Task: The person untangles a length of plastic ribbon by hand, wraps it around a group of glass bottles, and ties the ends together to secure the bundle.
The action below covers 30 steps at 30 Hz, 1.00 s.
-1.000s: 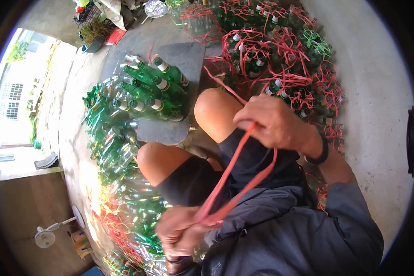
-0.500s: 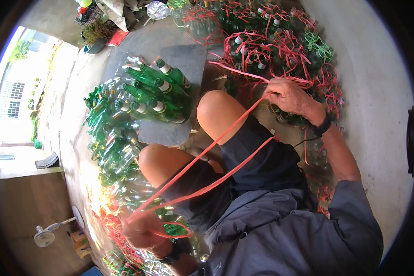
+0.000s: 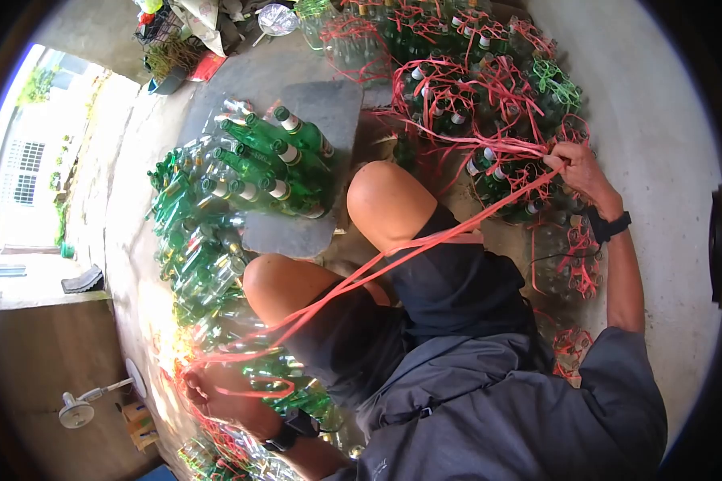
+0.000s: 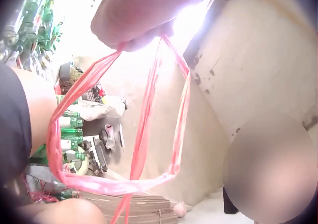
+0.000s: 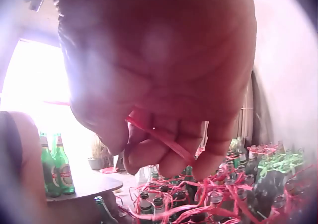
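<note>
Pink-red plastic twine (image 3: 425, 243) stretches across the lap between the two hands. At the lower left, the left hand (image 3: 221, 393) grips one end; in the left wrist view a loop of twine (image 4: 144, 119) hangs from that hand (image 4: 149, 15). The right hand (image 3: 578, 170), out at the right over tied bottles, pinches the other part, with more strands running from it toward the bundles. In the right wrist view its fingers (image 5: 171, 159) are curled with a strand (image 5: 169, 142) across them.
Green bottles (image 3: 285, 160) stand grouped on a grey board (image 3: 289, 232). Loose bottles (image 3: 192, 248) lie heaped at the left. Bundles tied with pink twine (image 3: 501, 88) fill the upper right beside a wall (image 3: 634, 160). A fan (image 3: 78, 410) is at the lower left.
The hands have moved far apart, the left toward the lower left and the right toward the upper right, drawing the twine out long between them.
</note>
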{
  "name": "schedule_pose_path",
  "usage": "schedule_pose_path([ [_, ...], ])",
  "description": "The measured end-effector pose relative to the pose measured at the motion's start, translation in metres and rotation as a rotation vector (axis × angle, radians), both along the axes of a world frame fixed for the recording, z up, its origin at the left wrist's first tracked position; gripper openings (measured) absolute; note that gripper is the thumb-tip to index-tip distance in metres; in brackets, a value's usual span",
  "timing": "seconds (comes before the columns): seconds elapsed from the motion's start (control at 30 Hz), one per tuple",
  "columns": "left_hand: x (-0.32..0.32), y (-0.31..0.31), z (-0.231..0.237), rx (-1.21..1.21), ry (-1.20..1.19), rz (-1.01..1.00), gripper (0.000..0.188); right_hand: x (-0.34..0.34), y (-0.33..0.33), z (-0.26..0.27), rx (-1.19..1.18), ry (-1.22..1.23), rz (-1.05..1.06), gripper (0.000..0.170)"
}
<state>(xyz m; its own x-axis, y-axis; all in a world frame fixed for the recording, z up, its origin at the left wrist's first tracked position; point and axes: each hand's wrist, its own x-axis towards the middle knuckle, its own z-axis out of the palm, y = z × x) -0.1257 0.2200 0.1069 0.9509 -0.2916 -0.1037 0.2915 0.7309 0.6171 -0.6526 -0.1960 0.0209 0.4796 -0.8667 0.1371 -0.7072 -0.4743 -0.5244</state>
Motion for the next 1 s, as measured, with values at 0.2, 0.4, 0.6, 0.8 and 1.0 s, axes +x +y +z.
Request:
schedule_pose_path([
  [0.2, -0.044, -0.052, 0.008, 0.809, -0.347, 0.263, 0.014, 0.042, 0.051, 0.061, 0.220, 0.009, 0.042, 0.028],
  [0.4, -0.129, -0.104, 0.026, 0.502, -0.566, -0.654, 0.021, 0.126, 0.115, 0.125, 0.223, -0.158, 0.541, 0.032],
  [0.6, -0.173, -0.140, 0.031, 0.734, -0.571, -1.199, 0.025, 0.172, 0.147, 0.127, 0.071, -0.186, 0.624, 0.017],
  [0.8, -0.181, -0.142, 0.019, 0.667, -0.254, -1.312, 0.026, 0.186, 0.153, 0.117, -0.079, 0.014, 0.442, 0.030],
  [1.0, -0.174, -0.129, 0.016, 0.576, -0.084, -1.463, 0.033, 0.203, 0.150, 0.099, -0.111, -0.038, 0.384, 0.016],
])
